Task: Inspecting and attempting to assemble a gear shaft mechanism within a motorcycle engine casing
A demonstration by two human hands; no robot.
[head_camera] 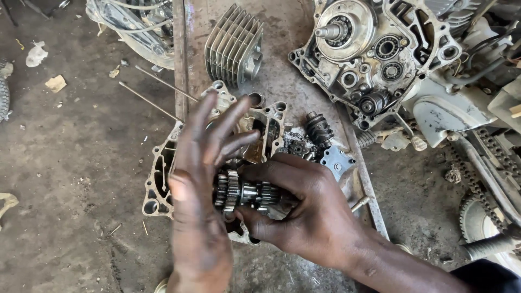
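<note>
A rusty metal tabletop [282, 65] is crowded with oily engine parts. One finned cylinder [234, 46] is seen at its far end, and one open engine case [374, 54] with bearings and a shaft is set to the right of it. A second case half [163, 168] is laid flat under the hands, partly hidden by them. One small grooved drum [318, 129] is stood upright just beyond the right hand, beside a short length of chain [296, 144]. Two thin rods [154, 89] are laid on the dirt floor [70, 163] to the left.

One gear shaft [247, 193] is held level between the two hands, above the case half. It is gripped at its right end by the right hand [312, 217], fingers closed around it. The left hand [203, 179] is held open, fingers spread upward, its palm pressed against the larger gears at the left end.
</note>
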